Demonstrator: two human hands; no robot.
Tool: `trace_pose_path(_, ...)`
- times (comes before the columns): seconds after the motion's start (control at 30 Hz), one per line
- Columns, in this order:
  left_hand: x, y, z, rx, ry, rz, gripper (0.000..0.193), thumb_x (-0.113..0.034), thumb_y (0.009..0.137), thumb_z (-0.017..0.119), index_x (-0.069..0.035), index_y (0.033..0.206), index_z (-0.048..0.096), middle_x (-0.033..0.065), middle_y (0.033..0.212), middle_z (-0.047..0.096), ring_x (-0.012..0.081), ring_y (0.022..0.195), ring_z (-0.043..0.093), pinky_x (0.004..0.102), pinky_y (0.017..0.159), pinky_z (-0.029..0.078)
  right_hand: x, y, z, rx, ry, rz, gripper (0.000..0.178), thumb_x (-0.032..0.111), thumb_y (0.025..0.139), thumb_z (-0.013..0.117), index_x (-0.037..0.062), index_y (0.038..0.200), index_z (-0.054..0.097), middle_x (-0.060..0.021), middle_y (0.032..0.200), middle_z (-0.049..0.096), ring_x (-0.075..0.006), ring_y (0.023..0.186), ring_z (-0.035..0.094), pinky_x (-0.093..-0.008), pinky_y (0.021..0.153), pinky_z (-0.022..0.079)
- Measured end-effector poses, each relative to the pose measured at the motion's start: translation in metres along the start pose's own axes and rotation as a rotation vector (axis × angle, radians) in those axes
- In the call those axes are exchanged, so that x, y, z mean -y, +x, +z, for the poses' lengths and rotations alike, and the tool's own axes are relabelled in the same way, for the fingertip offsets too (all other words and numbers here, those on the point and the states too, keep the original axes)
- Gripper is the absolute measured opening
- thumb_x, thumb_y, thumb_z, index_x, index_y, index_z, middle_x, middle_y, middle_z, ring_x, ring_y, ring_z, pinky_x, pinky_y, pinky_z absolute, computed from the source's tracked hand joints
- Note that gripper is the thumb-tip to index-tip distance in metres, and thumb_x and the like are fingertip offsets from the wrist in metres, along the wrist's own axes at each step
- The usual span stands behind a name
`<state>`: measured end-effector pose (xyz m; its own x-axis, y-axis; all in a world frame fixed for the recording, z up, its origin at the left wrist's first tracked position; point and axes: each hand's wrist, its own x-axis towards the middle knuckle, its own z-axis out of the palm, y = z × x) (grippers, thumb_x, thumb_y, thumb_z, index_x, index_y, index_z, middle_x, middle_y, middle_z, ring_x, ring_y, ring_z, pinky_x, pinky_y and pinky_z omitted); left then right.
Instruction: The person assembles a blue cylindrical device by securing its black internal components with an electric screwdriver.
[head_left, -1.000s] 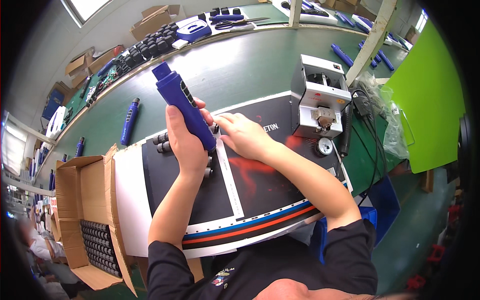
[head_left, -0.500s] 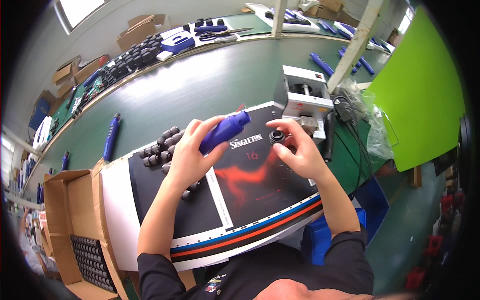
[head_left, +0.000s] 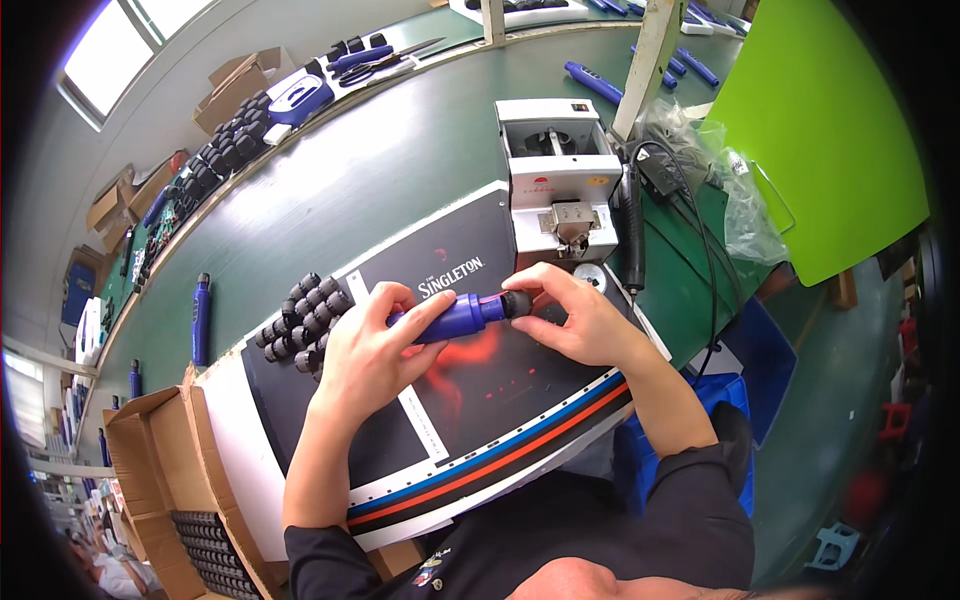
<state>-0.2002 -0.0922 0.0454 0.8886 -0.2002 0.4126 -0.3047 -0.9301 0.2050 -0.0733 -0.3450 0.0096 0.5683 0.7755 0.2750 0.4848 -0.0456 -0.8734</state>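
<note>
Tool (head_left: 450, 318) between left hand (head_left: 372, 352) and right hand (head_left: 578, 318).

Bench: long green worktable (head_left: 400, 170); curved by the lens
Front: black printed mat (head_left: 400, 440); loose black caps (head_left: 300, 318) on it
Middle: white screw feeder (head_left: 557, 170)
Left: blue tool bodies (head_left: 201, 318); cardboard box (head_left: 150, 480) at the edge

caps (head_left: 305, 320) left of tool (head_left: 455, 316), machine (head_left: 558, 170) behind

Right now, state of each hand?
Left hand: closed around the blue tool body, held level.
Right hand: fingers pinching the black cap at the tool's end.
</note>
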Motion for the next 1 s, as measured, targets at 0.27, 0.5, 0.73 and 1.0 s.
trace_pose_path(0.27, -0.002, 0.0, 0.004, -0.003, 0.044, 0.065, 0.059, -0.019, 0.074, 0.082, -0.021, 0.131, 0.067, 0.0044, 0.098, 0.06, 0.022, 0.085, 0.064, 0.0357, 0.074, 0.054, -0.002, -0.001, 0.002, 0.033, 0.013, 0.021, 0.033, 0.012, 0.096, 0.071, 0.0043, 0.124, 0.057, -0.0064, 0.1, 0.065, -0.0146, 0.084, 0.063, -0.0311, 0.08, 0.053)
trace_pose_path(0.5, -0.011, -0.003, 0.014, 0.046, 0.253, -0.026, 0.061, -0.03, 0.069, 0.085, -0.013, 0.123, 0.064, 0.0034, 0.094, 0.063, 0.0231, 0.086, 0.065, 0.0369, 0.073, 0.052, -0.011, 0.001, 0.012, 0.137, 0.207, 0.259, 0.026, 0.028, 0.107, 0.055, 0.0038, 0.117, 0.056, -0.0011, 0.083, 0.06, -0.0093, 0.077, 0.056, -0.0259, 0.07, 0.047)
trace_pose_path(0.73, -0.011, -0.013, 0.029, 0.032, 0.277, -0.046, 0.047, -0.019, 0.072, 0.078, -0.015, 0.116, 0.063, 0.0025, 0.089, 0.058, 0.0206, 0.083, 0.063, 0.0351, 0.073, 0.052, -0.012, -0.002, 0.03, 0.066, -0.02, 0.173, 0.034, 0.036, 0.109, 0.049, 0.0035, 0.111, 0.057, -0.0062, 0.08, 0.058, -0.0179, 0.074, 0.059, -0.0325, 0.068, 0.049)
trace_pose_path(1.0, -0.012, -0.01, 0.022, 0.107, 0.245, -0.07, 0.051, -0.023, 0.067, 0.085, -0.015, 0.111, 0.063, 0.0017, 0.084, 0.058, 0.0206, 0.079, 0.065, 0.035, 0.072, 0.052, -0.017, -0.002, 0.025, 0.126, -0.439, -0.212, 0.031, 0.031, 0.102, 0.056, 0.0008, 0.108, 0.053, -0.017, 0.095, 0.057, -0.0376, 0.087, 0.061, -0.0443, 0.074, 0.052)
